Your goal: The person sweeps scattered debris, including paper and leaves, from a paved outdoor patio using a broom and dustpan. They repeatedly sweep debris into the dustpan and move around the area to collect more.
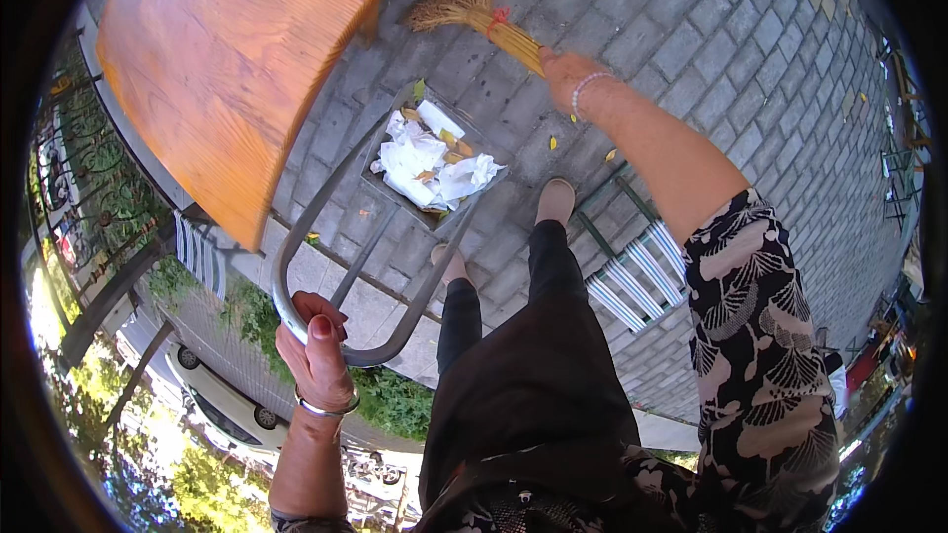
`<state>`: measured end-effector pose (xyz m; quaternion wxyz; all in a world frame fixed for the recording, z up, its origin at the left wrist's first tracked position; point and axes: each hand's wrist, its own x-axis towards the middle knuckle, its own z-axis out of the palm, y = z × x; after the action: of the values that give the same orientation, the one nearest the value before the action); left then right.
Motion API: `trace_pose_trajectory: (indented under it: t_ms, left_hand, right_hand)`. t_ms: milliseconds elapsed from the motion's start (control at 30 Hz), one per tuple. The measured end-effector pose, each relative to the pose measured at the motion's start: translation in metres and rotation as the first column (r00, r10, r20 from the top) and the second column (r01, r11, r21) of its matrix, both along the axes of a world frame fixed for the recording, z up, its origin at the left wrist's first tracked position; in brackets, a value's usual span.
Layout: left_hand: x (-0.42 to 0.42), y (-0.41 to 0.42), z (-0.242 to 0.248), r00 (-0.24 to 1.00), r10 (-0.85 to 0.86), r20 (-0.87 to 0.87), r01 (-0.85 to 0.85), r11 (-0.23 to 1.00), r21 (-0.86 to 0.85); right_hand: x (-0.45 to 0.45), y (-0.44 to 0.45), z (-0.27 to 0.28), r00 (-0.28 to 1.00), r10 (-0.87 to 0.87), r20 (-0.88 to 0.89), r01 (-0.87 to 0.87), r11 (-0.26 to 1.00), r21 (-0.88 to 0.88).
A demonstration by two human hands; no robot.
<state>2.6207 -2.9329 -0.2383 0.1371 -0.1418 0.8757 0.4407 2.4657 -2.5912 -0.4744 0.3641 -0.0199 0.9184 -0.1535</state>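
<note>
My left hand [315, 344] grips the bent metal handle [289, 252] of a long-handled dustpan [396, 205]. Crumpled white paper [415, 155] and some yellow-brown leaves [457, 146] fill the pan, which lies in front of my feet. In my right hand [566, 78] is the stick end of a straw broom [463, 0], bound with a red tie [498, 20]. The broom's bristles fan out over the paving beyond the pan, near the table's edge. Whether the bristles touch the ground is hard to tell.
A wooden table [229, 52] stands at the upper left. One folding stool with a striped seat [641, 277] is by my right leg; another striped seat [200, 255] shows beneath the table corner. Yellow leaves [553, 142] dot the grey paving bricks [733, 89]. A metal railing [96, 237] runs along the left.
</note>
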Motion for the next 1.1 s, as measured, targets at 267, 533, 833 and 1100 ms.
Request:
trace_pose_trajectory:
  t_ms: [267,533,833,1100]
  left_hand:
    - [0.006,-0.007,0.004,0.999,-0.030,0.010,0.031,0.999,-0.042]
    - [0.015,-0.012,0.012,0.996,-0.084,0.027,0.087,0.989,-0.124]
    - [0.026,-0.022,0.004,0.998,-0.046,0.035,0.049,0.995,-0.085]
    - [0.015,-0.011,0.000,0.998,-0.066,-0.023,0.062,0.989,-0.131]
  right_hand:
    - [0.103,0.138,0.060,0.965,0.036,0.259,0.005,0.988,-0.153]
    - [0.051,0.085,0.022,0.940,-0.340,-0.015,0.340,0.937,0.081]
    - [0.206,0.064,0.061,0.927,-0.067,0.369,0.122,0.984,-0.129]
    - [0.200,0.048,0.026,0.873,-0.442,0.206,0.464,0.883,-0.070]
